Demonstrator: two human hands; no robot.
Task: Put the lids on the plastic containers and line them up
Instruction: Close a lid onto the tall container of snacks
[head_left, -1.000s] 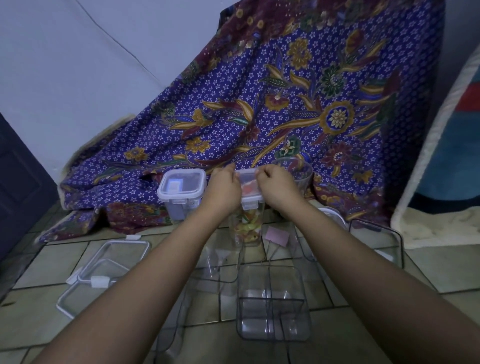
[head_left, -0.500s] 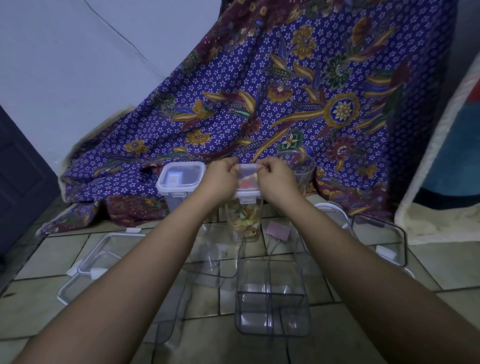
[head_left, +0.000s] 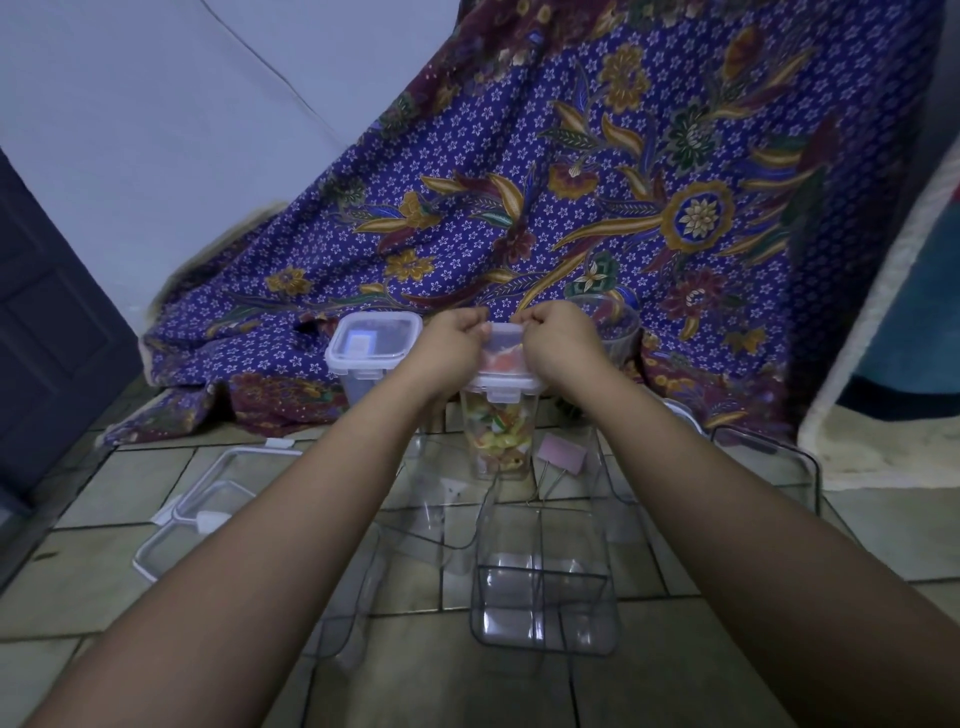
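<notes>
Compared with a moment ago, both hands sit a little further onto the far edge of the lid (head_left: 503, 358), fingers curled over it. The left hand (head_left: 451, 347) grips the lid's left side, the right hand (head_left: 560, 344) its right side, pressing it on the tall container (head_left: 498, 431) of colourful pieces directly beneath them. Both forearms reach straight out from the viewer. Just left of the left hand stands a lidded container (head_left: 372, 353). Nearer than the hands, an empty clear container (head_left: 543, 577) rests on the tiled floor (head_left: 883, 540); loose lids (head_left: 208, 509) lie to the left. A floral cloth (head_left: 597, 208) hangs beyond.
</notes>
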